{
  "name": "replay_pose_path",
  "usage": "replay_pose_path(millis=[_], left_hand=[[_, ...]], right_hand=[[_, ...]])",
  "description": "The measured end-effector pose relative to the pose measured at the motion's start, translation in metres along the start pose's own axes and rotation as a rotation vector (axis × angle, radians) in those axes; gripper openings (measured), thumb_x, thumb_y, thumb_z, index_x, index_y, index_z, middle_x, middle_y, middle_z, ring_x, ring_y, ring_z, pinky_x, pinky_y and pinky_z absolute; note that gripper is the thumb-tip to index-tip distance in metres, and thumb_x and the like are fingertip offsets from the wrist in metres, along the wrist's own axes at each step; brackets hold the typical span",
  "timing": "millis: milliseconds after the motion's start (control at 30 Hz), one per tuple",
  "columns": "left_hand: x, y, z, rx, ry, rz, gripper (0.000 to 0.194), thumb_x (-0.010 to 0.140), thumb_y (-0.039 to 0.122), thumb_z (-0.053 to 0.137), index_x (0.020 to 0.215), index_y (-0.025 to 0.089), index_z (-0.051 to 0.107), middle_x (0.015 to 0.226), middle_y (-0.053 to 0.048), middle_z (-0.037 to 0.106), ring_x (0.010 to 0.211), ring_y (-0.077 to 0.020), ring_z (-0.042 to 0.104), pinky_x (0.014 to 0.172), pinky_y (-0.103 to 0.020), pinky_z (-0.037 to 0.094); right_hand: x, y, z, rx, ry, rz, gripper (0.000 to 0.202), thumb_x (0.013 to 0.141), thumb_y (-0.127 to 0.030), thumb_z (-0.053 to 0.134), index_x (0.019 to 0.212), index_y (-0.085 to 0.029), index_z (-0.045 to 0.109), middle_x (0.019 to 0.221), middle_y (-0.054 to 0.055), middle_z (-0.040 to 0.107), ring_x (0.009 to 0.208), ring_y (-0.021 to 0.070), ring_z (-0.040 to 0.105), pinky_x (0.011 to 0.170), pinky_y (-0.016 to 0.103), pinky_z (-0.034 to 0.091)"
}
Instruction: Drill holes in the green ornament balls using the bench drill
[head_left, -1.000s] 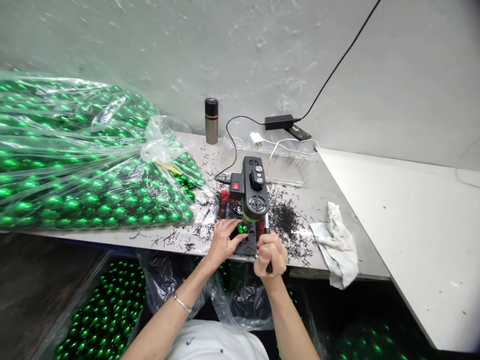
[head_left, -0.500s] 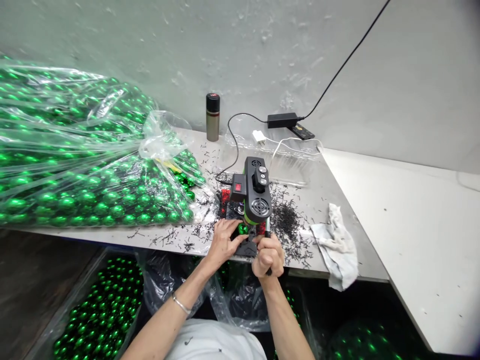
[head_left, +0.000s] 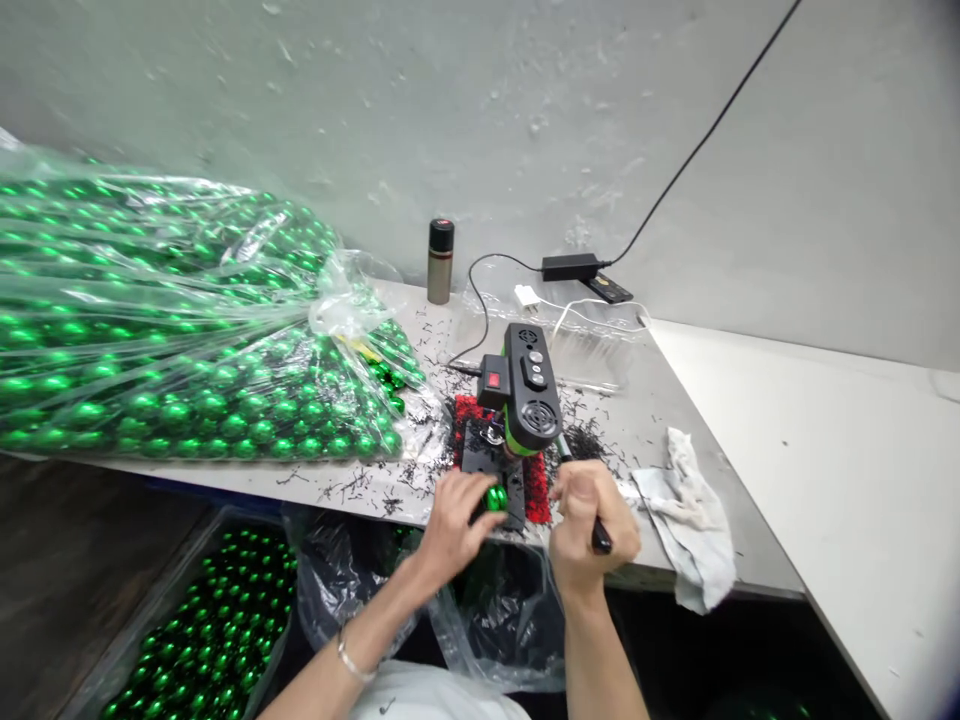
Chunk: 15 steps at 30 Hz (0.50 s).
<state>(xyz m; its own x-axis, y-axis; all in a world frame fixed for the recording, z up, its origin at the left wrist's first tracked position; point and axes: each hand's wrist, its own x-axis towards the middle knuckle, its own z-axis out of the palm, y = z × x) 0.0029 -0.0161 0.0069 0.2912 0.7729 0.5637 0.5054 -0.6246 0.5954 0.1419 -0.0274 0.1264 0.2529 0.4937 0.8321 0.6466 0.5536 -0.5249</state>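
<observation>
My left hand [head_left: 456, 515] is closed on a shiny green ball [head_left: 495, 498], held between thumb and fingers over the black base plate [head_left: 514, 512]. Just behind the ball stands a small black bench machine [head_left: 531, 385], shaped like a drill press, with a red switch on its side. My right hand [head_left: 594, 515] wraps round the machine's lever handle [head_left: 601, 538], whose black end sticks out below the fist. Under the machine's head, the working tip is hidden from view. A red mat [head_left: 537, 485] lies beneath the base.
A large clear bag of green balls [head_left: 187, 350] fills the table's left side. Small black bits [head_left: 589, 440] litter the tabletop. Behind are a bottle [head_left: 441, 260], a power adapter [head_left: 571, 267] and a plastic tray [head_left: 592, 355]. A rag [head_left: 686, 530] hangs over the front edge.
My left hand has drawn the green ball from beside the machine's head toward the table's front edge. My right hand has moved outward to the right with the lever handle. The view has shifted slightly.
</observation>
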Motion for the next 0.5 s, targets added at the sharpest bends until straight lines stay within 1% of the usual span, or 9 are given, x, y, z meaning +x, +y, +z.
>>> replay_pose_path(millis=[100,167,200,233,300,333,367,433,500], left_hand=[[-0.029,0.017,-0.005,0.068,-0.065,0.126,0.05,0.094,0.051,0.058,0.132,0.018,0.058,0.112,-0.014,0.071,0.106,-0.0269,0.063,0.095,-0.044,0.045],[-0.034,0.016,-0.01,0.119,-0.059,0.125,0.068,0.085,0.069,0.06,0.13,0.018,0.06,0.112,-0.015,0.07,0.107,-0.0293,0.062,0.094,-0.044,0.044],[-0.028,0.011,-0.014,0.156,-0.036,0.094,0.068,0.083,0.071,0.06,0.127,0.018,0.062,0.113,-0.015,0.07,0.108,-0.03,0.061,0.094,-0.044,0.044],[-0.017,0.002,-0.02,0.204,-0.001,0.047,0.062,0.086,0.068,0.059,0.124,0.019,0.064,0.114,-0.015,0.069,0.109,-0.0302,0.06,0.094,-0.044,0.043],[0.018,-0.023,-0.038,0.342,0.075,-0.093,0.032,0.099,0.042,0.053,0.119,0.02,0.066,0.118,-0.013,0.068,0.112,-0.0288,0.058,0.094,-0.043,0.042],[0.039,-0.038,-0.048,0.422,0.1,-0.16,0.027,0.1,0.03,0.05,0.118,0.019,0.067,0.119,-0.014,0.067,0.113,-0.0294,0.058,0.093,-0.044,0.042],[0.062,-0.053,-0.057,0.497,0.067,-0.237,0.027,0.099,0.022,0.048,0.118,0.017,0.066,0.119,-0.016,0.067,0.111,-0.0299,0.057,0.092,-0.045,0.042],[0.104,-0.081,-0.072,0.605,-0.124,-0.39,0.029,0.095,0.01,0.045,0.116,0.012,0.066,0.114,-0.019,0.067,0.104,-0.0296,0.059,0.091,-0.045,0.042],[0.135,-0.1,-0.077,0.614,-0.183,-0.423,0.028,0.09,0.004,0.047,0.109,0.009,0.066,0.109,-0.02,0.067,0.1,-0.0302,0.06,0.091,-0.045,0.042]], right_hand=[[-0.004,0.001,0.002,0.004,0.021,-0.001,0.028,0.094,-0.01,0.048,0.068,-0.019,0.052,0.063,-0.002,0.054,0.057,0.0099,0.053,0.054,0.026,0.037],[-0.011,0.004,0.004,0.027,0.043,-0.009,0.029,0.093,-0.008,0.047,0.066,-0.019,0.05,0.063,-0.002,0.055,0.058,0.01,0.052,0.055,0.026,0.037],[-0.014,0.005,0.005,0.042,0.053,-0.016,0.029,0.092,-0.007,0.047,0.065,-0.019,0.048,0.063,-0.002,0.054,0.058,0.0101,0.052,0.055,0.026,0.037],[-0.017,0.006,0.005,0.054,0.061,-0.026,0.03,0.091,-0.006,0.048,0.065,-0.019,0.047,0.063,-0.002,0.054,0.058,0.0101,0.052,0.055,0.026,0.037],[-0.02,0.008,0.006,0.065,0.059,-0.039,0.029,0.09,-0.005,0.049,0.065,-0.019,0.047,0.063,-0.002,0.053,0.058,0.0104,0.052,0.054,0.026,0.037],[-0.02,0.008,0.007,0.068,0.057,-0.04,0.029,0.09,-0.005,0.049,0.064,-0.019,0.047,0.063,-0.002,0.053,0.058,0.0106,0.052,0.054,0.026,0.037],[-0.02,0.007,0.007,0.072,0.057,-0.036,0.03,0.09,-0.005,0.049,0.064,-0.019,0.046,0.062,-0.002,0.052,0.058,0.0107,0.052,0.054,0.026,0.037],[-0.021,0.007,0.008,0.081,0.072,-0.016,0.031,0.091,-0.005,0.048,0.063,-0.019,0.045,0.062,-0.002,0.052,0.057,0.0108,0.051,0.053,0.027,0.036],[-0.021,0.007,0.01,0.086,0.094,0.009,0.032,0.092,-0.006,0.048,0.063,-0.02,0.044,0.062,-0.002,0.051,0.057,0.0111,0.051,0.052,0.027,0.036]])
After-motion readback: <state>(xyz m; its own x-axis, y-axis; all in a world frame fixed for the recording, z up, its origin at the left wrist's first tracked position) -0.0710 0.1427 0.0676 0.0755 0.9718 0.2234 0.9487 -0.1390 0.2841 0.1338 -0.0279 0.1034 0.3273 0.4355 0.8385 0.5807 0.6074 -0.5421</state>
